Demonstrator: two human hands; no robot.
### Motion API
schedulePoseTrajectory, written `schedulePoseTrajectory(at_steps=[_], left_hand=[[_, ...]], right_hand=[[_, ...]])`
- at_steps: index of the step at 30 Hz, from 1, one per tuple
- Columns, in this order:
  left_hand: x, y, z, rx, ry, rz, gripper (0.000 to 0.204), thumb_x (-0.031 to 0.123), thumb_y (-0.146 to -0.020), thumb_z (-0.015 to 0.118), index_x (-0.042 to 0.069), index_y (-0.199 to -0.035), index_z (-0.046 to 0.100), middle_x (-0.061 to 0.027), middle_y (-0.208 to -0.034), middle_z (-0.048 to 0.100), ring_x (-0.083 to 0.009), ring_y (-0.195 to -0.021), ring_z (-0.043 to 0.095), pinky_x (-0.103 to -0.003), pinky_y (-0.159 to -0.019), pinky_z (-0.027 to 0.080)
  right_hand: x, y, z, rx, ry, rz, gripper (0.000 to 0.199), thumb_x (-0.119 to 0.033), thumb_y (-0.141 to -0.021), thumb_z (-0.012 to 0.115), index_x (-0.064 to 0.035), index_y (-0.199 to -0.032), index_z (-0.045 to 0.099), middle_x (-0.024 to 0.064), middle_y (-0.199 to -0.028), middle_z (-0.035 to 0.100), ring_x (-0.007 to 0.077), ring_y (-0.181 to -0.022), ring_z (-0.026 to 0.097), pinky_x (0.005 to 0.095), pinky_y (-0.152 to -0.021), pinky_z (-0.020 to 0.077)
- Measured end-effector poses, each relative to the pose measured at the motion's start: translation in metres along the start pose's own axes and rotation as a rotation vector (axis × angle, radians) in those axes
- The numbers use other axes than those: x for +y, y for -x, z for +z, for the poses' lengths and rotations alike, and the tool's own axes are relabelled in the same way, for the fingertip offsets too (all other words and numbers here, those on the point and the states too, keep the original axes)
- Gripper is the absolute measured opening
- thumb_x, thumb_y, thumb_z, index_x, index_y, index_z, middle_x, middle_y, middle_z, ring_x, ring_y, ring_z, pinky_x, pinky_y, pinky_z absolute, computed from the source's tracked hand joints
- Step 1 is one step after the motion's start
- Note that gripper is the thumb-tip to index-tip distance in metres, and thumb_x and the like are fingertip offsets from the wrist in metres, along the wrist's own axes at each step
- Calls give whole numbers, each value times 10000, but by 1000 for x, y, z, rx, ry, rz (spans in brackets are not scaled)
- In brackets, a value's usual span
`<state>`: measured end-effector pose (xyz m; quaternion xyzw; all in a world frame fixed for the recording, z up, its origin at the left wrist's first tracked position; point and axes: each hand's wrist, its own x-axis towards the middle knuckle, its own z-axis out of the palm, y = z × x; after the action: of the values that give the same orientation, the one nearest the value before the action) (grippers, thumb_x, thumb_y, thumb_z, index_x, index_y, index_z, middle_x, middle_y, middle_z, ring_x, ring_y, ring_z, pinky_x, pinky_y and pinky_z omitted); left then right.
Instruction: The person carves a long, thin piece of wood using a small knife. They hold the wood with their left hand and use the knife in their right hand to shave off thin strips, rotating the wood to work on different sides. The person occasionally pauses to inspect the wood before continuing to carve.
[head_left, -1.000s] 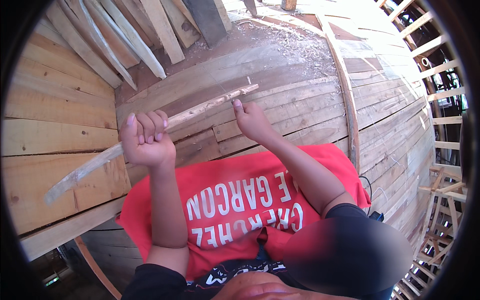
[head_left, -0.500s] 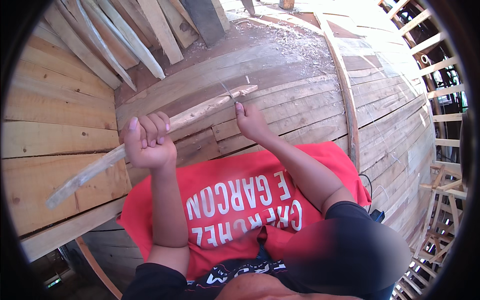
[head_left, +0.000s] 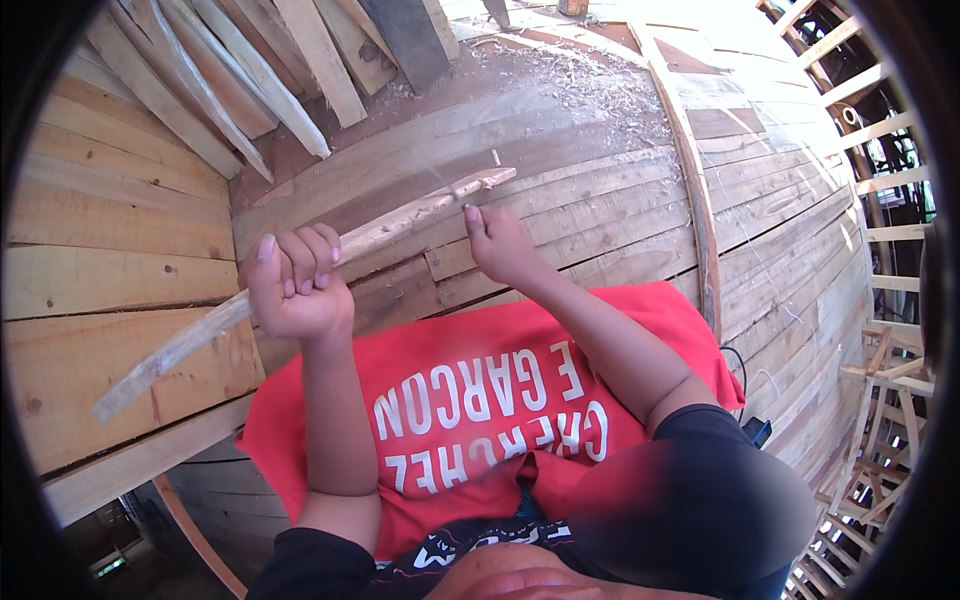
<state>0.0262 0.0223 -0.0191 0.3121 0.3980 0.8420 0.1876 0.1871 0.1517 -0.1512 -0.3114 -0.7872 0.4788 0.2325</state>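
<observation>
A long, slightly curved piece of wood (head_left: pixel 390 229) runs from the left edge of the planks up to the middle of the view. Its near left end is pale and rough, while its far right end is freshly shaved. My left hand (head_left: pixel 296 285) is closed around it left of the middle. Near the shaved end, my right hand (head_left: pixel 500 243) is closed on the handle of a knife. The thin knife blade (head_left: pixel 455 188) lies across the wood and is blurred. Most of the handle is hidden inside my fist.
A red cloth (head_left: pixel 480 390) with white lettering covers my lap. Wood shavings (head_left: pixel 610 95) litter the planks ahead. Several boards (head_left: pixel 200 80) lean at the upper left. A raised wooden strip (head_left: pixel 690 170) crosses the planks on the right, beside slatted framing (head_left: pixel 890 240).
The knife blade has shifted slightly along the wood and swung to a different angle, with my right hand moving a little. My left hand and the wood stay almost still.
</observation>
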Motion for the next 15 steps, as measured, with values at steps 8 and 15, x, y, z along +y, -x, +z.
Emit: schedulePoseTrajectory(at_steps=[8, 15], left_hand=[[-1, -3, -3, 21, 19, -22, 399, 180, -938, 402, 196, -573, 241, 29, -475, 229, -112, -430, 214, -310, -539, 330], [-1, 0, -4, -36, 4, -3, 406, 191, -940, 396, 192, -562, 247, 25, -476, 232, -110, -431, 227, -310, -539, 333]], right_hand=[[1, -10, 0, 37, 61, 169, 490, -348, -1033, 409, 20, -759, 581, 234, -651, 594, 452, -674, 601, 523, -623, 443], [5, -3, -1, 48, -25, -7, 515, -372, -1044, 382, 23, -771, 568, 210, -635, 589, 440, -632, 592, 524, -615, 436]])
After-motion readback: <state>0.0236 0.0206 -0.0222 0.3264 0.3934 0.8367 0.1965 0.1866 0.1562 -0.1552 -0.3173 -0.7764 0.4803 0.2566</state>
